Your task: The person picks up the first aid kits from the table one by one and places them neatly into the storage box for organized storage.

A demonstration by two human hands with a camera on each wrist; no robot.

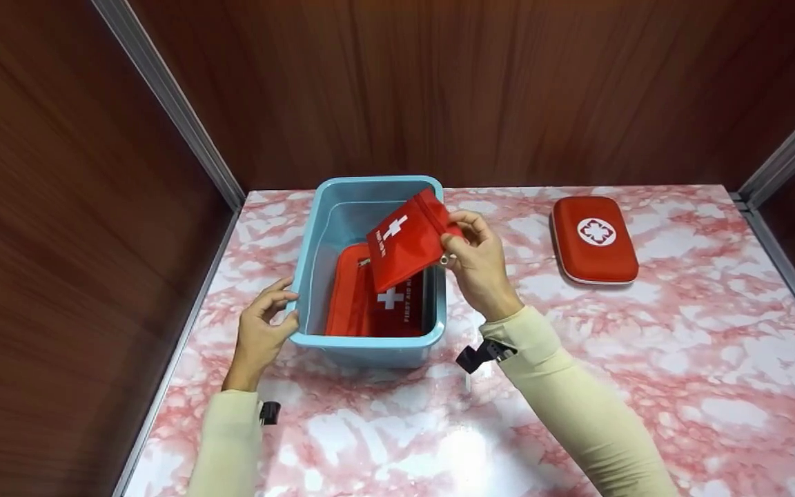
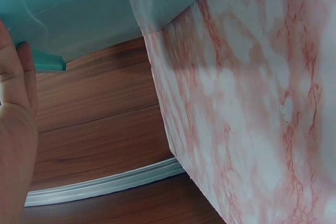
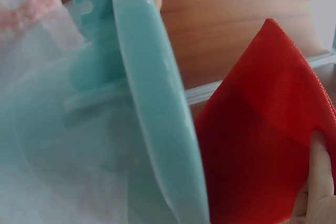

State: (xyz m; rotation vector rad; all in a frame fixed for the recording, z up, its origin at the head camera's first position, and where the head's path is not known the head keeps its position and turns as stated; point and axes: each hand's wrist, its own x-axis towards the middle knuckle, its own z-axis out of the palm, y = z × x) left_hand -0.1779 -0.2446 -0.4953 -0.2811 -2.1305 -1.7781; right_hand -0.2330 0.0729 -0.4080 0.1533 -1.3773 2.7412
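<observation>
My right hand [image 1: 478, 262] pinches the upper corner of a flat red first aid pouch [image 1: 408, 241] with a white cross, tilted over the blue plastic bin [image 1: 309, 276]. Seen from the right wrist, the pouch's plain red back [image 3: 257, 129] lies beyond the bin's rim [image 3: 157, 108], fingers [image 3: 319, 171] against it. My left hand [image 1: 264, 328] grips the bin's left rim between thumb and fingers; the left wrist view has that hand [image 2: 16, 82] at the bin's side. Inside the bin lies another red first aid bag [image 1: 350, 290], zippered, partly covered by the raised pouch.
A red hard-shell first aid case [image 1: 594, 255] with a round white emblem lies to the right on the marbled pink-and-white table [image 1: 701, 373]. Brown wood-grain panels [image 1: 466, 90] with metal edging stand behind and at both sides. The bin sits near the back panel.
</observation>
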